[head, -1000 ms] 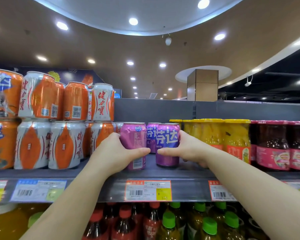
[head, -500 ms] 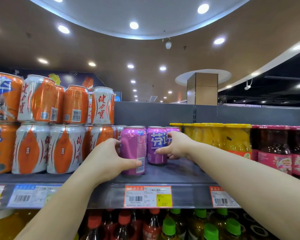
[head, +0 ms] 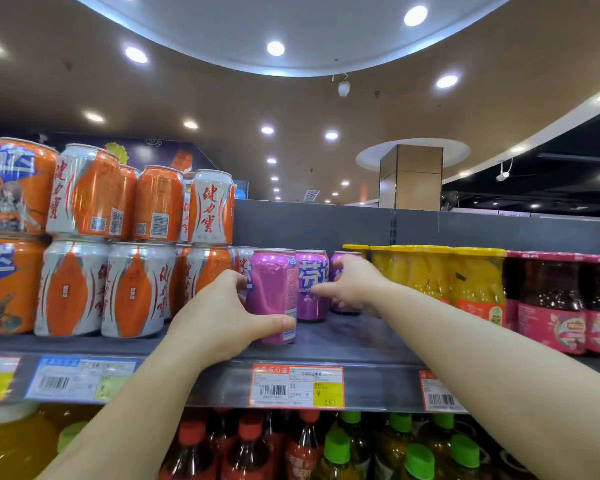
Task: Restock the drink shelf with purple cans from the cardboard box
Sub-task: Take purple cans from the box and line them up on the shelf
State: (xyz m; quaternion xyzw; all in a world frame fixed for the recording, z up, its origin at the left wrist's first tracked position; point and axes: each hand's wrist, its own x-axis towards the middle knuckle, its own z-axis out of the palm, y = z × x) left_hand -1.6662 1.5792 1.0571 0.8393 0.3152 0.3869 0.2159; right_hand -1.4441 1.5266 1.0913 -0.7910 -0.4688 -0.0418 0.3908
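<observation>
Three purple cans stand on the grey drink shelf point(head: 368, 344). My left hand point(head: 219, 317) grips the front purple can point(head: 272, 289) near the shelf edge, thumb across its lower front. Behind it stands a second purple can point(head: 310, 299) with white characters. My right hand point(head: 352, 285) holds that one from the right, its thumb on the can's front and its fingers curled beside it. A third purple can point(head: 335, 268) shows partly behind the right hand. The cardboard box is out of view.
Orange and silver cans point(head: 136, 289) are stacked two high to the left. Yellow fruit jars point(head: 430, 275) and dark red jars point(head: 551, 303) stand to the right. An orange price tag point(head: 297, 386) hangs on the shelf front. Bottles point(head: 336, 448) fill the shelf below.
My right hand has pushed its purple can from the shelf front toward the back. My left hand has stayed on the front can, which has barely moved.
</observation>
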